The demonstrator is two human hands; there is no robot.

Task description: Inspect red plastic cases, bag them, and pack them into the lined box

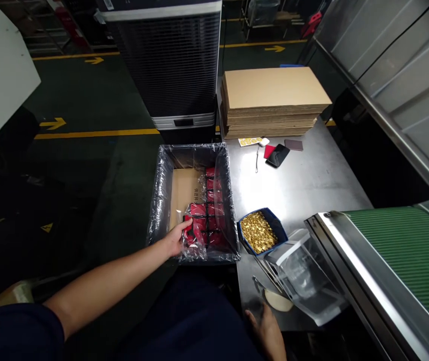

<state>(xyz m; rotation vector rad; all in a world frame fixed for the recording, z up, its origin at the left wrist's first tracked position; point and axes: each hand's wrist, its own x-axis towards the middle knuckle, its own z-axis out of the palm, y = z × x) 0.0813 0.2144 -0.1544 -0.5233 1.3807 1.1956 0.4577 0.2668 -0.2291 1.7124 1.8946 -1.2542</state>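
My left hand reaches into a bin lined with clear plastic. Its thumb and fingers are closed on a red packet in shiny clear wrap. More red packets with dark edges stand in rows along the bin's right side, next to a brown cardboard sheet with printed characters. Low at the table's near edge is my right hand, thumb and fingers apart, with nothing seen in it. Just beyond it lie a round cream-coloured piece and a small metal tool.
A blue tray of small gold pieces sits on the metal table, beside a clear plastic box. A green ribbed conveyor borders the right. Behind are stacked cardboard sheets, a phone and a tall black cooler.
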